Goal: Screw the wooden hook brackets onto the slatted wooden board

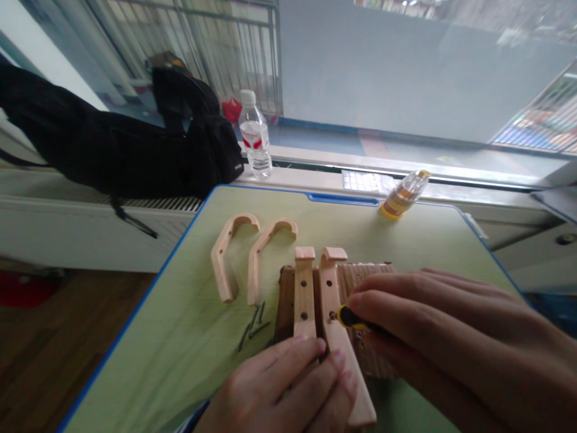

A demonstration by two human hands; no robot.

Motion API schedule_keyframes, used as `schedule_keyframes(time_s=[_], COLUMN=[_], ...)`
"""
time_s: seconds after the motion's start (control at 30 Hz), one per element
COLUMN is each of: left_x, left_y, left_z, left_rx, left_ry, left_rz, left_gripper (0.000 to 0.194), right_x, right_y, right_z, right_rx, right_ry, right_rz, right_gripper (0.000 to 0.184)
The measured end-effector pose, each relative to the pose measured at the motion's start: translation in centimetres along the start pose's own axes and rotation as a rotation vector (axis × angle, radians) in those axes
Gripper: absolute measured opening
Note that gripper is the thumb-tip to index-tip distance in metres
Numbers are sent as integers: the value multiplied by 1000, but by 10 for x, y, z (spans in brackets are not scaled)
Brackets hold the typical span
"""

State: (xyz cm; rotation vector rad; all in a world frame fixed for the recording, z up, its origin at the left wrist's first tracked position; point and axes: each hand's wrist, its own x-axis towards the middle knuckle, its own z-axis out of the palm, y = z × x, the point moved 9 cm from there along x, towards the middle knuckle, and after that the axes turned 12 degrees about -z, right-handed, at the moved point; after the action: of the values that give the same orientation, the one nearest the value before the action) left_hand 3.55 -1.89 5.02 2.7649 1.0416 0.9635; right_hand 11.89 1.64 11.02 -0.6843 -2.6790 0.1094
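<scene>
My right hand [455, 343] is closed round a yellow-and-black screwdriver [350, 317], whose tip meets a hole in a pale wooden hook [336, 325]. That hook and a second wooden hook [305, 294] lie on a ridged wooden board [367, 276] with a dark edge. My left hand [288, 391] presses its fingers on the lower ends of the two hooks, holding them down. Two more loose hooks [225, 255] [265, 252] lie to the left on the green table [180, 337]. Several dark screws [252, 328] lie beside the board.
A screwdriver-bit case [403, 195] with a yellow base lies at the table's far edge. On the windowsill stand a water bottle [255, 135] and a black bag [135, 141]. The table's blue rim runs along the left, with wooden floor beyond.
</scene>
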Motion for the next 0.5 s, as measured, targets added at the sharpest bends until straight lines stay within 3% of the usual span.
schedule_keyframes(time_s=[0.5], left_x=[-1], left_y=[1], left_z=[-1], left_rx=[-3], left_ry=[-17], left_rz=[5], left_gripper=[28], right_x=[3], right_y=[-8], right_z=[-3], right_rx=[-55], right_ry=[37], right_rz=[-43], right_gripper=[32])
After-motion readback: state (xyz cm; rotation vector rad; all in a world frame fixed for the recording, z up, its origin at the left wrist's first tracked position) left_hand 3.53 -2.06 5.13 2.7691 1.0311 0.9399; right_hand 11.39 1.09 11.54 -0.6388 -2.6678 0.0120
